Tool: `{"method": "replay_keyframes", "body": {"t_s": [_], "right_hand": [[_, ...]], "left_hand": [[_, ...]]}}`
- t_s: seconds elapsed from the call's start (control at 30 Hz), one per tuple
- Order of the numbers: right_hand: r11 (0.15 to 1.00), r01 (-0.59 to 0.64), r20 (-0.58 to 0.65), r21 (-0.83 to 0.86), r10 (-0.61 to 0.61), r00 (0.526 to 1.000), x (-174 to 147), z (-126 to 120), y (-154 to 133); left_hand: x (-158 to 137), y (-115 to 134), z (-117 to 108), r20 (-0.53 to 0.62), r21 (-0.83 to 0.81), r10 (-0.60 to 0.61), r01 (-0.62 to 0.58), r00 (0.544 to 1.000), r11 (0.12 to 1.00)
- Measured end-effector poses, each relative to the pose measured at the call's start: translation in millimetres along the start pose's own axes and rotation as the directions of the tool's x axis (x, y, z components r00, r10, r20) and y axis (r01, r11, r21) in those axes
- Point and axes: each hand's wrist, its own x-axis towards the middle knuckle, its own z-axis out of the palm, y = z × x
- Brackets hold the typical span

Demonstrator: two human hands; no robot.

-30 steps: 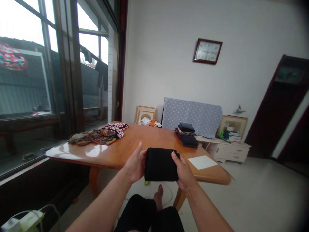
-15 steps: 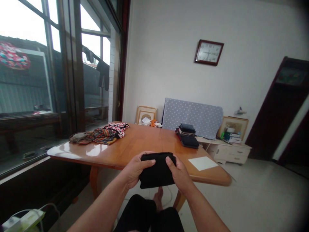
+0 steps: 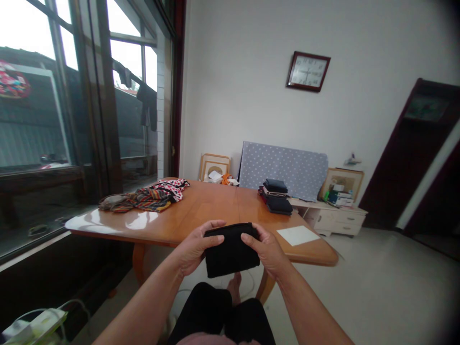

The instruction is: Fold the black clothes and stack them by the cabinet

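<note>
A folded black cloth garment (image 3: 232,254) hangs above my lap, just in front of the table's near edge. My left hand (image 3: 196,247) grips its left upper corner, thumb on the near face and fingers behind. On the opposite side my right hand (image 3: 266,244) pinches the right upper corner in the same way. What kind of garment it is cannot be made out. Beyond it on the wooden table (image 3: 208,206) a stack of folded dark clothes (image 3: 276,196) stands at the right, and a heap of patterned clothes (image 3: 151,196) lies loose at the left.
A white sheet (image 3: 297,235) lies near the table's right corner. Behind the table are a grey dotted cloth-covered panel (image 3: 283,170) and a low white cabinet (image 3: 343,221). Windows line the left side. A power strip (image 3: 36,326) with cables sits at lower left.
The view has shifted slightly, so the room appears a little further left and higher. Both hands still hold the folded black garment, which tilts slightly more, its right side higher.
</note>
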Motion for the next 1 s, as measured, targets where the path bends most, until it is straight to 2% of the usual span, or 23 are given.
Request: {"method": "replay_keyframes", "body": {"t_s": [0.2, 0.3, 0.4, 0.5, 0.67, 0.77, 0.83, 1.0], "right_hand": [[0.957, 0.100, 0.136, -0.271, -0.065, 0.989, -3, 0, -1], [0.913, 0.164, 0.182, -0.375, -0.101, 0.978, -5, 4, -3], [0.876, 0.198, 0.164, -0.440, -0.138, 0.977, -5, 7, -2], [0.879, 0.185, 0.101, -0.439, -0.156, 0.983, -2, 7, 0], [0.960, 0.110, -0.057, -0.256, -0.129, 0.990, 2, -4, -3], [0.941, 0.149, -0.153, -0.305, -0.203, 0.967, 1, -10, -11], [0.918, 0.171, -0.149, -0.358, -0.237, 0.960, -2, -10, -17], [0.851, 0.192, 0.013, -0.489, -0.213, 0.977, -7, 3, -21]], "left_hand": [[2, 11, -11, 0.135, 0.142, -0.096, 0.077, 0.986, 0.987], [6, 15, -6, 0.194, 0.275, -0.110, 0.054, 0.975, 0.960], [7, 17, 6, 0.254, 0.433, -0.137, 0.015, 0.957, 0.901], [4, 15, 14, 0.204, 0.473, -0.179, 0.064, 0.962, 0.879], [-1, 5, 8, 0.143, 0.298, -0.191, 0.142, 0.971, 0.944], [-1, 1, 1, 0.117, 0.262, -0.179, 0.144, 0.977, 0.954], [-1, 1, 0, 0.105, 0.272, -0.161, 0.128, 0.981, 0.954], [-2, 4, 5, 0.091, 0.395, -0.097, 0.053, 0.991, 0.917]]}}
